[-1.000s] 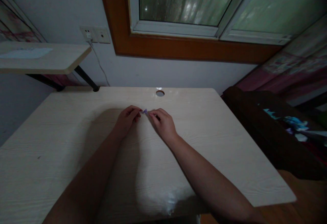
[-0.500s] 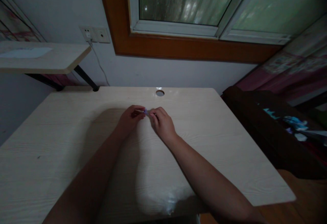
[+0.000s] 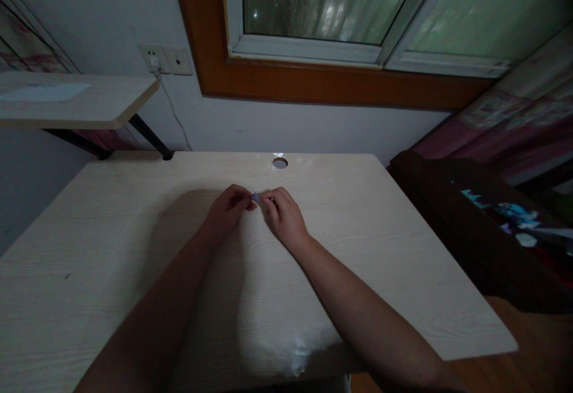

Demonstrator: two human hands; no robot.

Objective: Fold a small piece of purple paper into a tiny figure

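Over the far middle of the desk, my left hand [image 3: 230, 209] pinches a small purple piece [image 3: 255, 197], perhaps folded paper, between thumb and fingertips. It is too small and dim to tell its exact kind. My right hand [image 3: 285, 214] is just to the right, its thumb and index finger pressed together at the piece's right side. Whether those fingertips grip part of it cannot be made out. Both forearms reach in from the near edge, and the left one lies in shadow.
The pale wooden desk [image 3: 358, 214] has a round cable hole [image 3: 280, 163] at its back edge. A raised shelf [image 3: 129, 97] on black legs stands at the left. To the right, a dark wooden cabinet [image 3: 452, 220] carries blue and white items. A white cord [image 3: 172, 106] hangs from the wall socket.
My left fingers have closed in further around the purple piece, and its visible part has shifted slightly. My right hand has barely moved.
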